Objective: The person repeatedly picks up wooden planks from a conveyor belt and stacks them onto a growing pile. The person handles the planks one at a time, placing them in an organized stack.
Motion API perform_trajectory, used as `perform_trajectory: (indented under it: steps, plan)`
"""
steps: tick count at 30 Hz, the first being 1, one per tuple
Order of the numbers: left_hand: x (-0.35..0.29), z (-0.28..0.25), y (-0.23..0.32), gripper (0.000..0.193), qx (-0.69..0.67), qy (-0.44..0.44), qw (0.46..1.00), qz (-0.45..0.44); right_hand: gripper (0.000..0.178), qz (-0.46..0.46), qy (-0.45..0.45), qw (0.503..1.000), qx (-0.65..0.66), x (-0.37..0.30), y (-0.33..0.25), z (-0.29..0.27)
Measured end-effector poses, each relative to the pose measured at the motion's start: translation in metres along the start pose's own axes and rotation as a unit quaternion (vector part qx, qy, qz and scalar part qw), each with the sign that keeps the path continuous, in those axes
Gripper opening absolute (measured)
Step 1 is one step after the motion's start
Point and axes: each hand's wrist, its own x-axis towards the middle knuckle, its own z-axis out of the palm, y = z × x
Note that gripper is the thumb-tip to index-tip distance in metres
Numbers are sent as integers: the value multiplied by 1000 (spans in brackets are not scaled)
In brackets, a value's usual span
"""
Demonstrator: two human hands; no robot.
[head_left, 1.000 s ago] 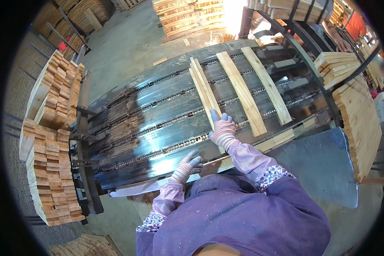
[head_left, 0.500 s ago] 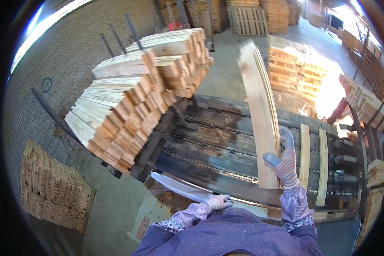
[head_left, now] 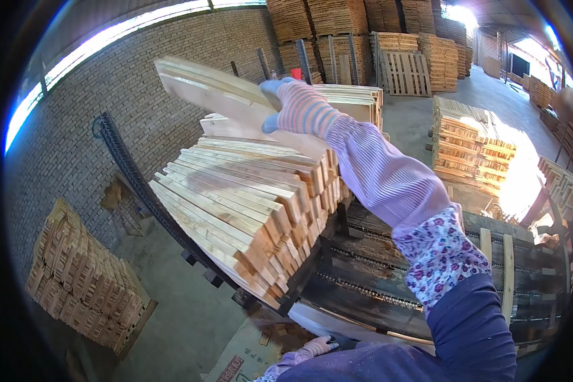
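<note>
My right hand (head_left: 299, 109), in a striped knit glove with blue fingertips, is closed around a bundle of wooden boards (head_left: 213, 95). The bundle is held tilted above a large stack of pale boards (head_left: 226, 197), its far end pointing up to the left. Whether it touches the boards beneath cannot be made out. Low in the picture, my left hand (head_left: 317, 347), also gloved, is by the pale front edge (head_left: 337, 325) of the conveyor, fingers curled; what they grip, if anything, is hidden.
The dark chain conveyor (head_left: 363, 280) lies right of the stack, with two loose boards (head_left: 508, 274) across it. A curved black post (head_left: 140, 184) rises at the stack's left. Another wood pile (head_left: 86, 280) stands on the floor at left, and a slatted pallet (head_left: 406, 73) leans farther back.
The right hand has carried the bundle of boards left, from upright over the conveyor to above the stack. My view has turned left. The left hand stays by the front edge.
</note>
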Motion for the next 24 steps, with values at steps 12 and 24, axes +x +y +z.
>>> perform_trajectory:
  steps: [12,24]
  plan:
    - [26,-38,28,44,-84,-38,978,185,81,76,-101,990,59,-14,28,-22]
    - [-8,-75,131,21,-195,-80,943,259,71,694,-235,672,-110,-623,98,-2]
